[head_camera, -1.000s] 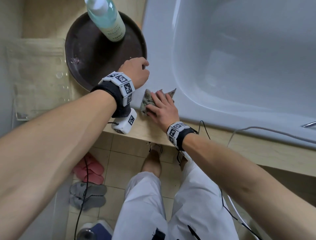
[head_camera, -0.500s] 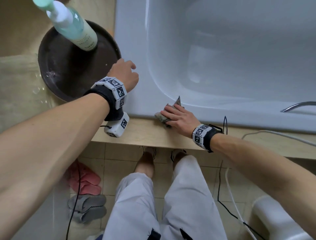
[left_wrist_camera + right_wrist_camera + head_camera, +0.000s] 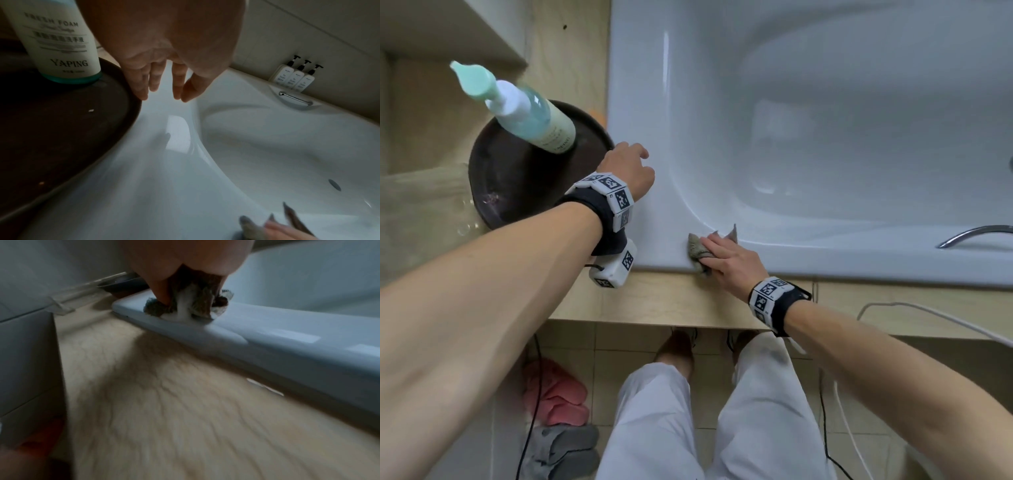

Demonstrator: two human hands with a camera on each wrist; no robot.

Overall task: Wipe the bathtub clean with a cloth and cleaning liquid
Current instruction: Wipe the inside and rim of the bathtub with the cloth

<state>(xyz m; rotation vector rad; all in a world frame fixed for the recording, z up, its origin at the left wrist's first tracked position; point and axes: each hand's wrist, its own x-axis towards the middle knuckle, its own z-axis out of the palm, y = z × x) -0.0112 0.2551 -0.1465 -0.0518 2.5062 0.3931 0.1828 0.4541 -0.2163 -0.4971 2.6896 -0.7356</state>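
Note:
The white bathtub [image 3: 640, 102] fills the upper right of the head view. A grey-brown cloth [image 3: 697, 248] lies crumpled on its front rim near the left corner. My right hand [image 3: 726, 257] presses it down with straight fingers laid over it. In the right wrist view the cloth [image 3: 199, 305] is bunched under the palm, with white foam beneath it on the rim [image 3: 267, 340]. My left hand [image 3: 628, 168] holds nothing; its relaxed fingers [image 3: 176, 84] point down at the tub's left rim beside the tray. The cleaning liquid bottle [image 3: 530, 116] stands on the dark round tray [image 3: 510, 185].
A pale wooden ledge [image 3: 671, 301] runs along the tub front. Chrome grab handles [image 3: 972, 234] sit on the rims. Three pump bottles [image 3: 294, 78] stand at the far corner. Slippers [image 3: 554, 397] and cables [image 3: 893, 308] lie on the tiled floor by my feet.
My right hand has slid the cloth to the right along the front rim, away from the corner. The left hand has stayed by the tray.

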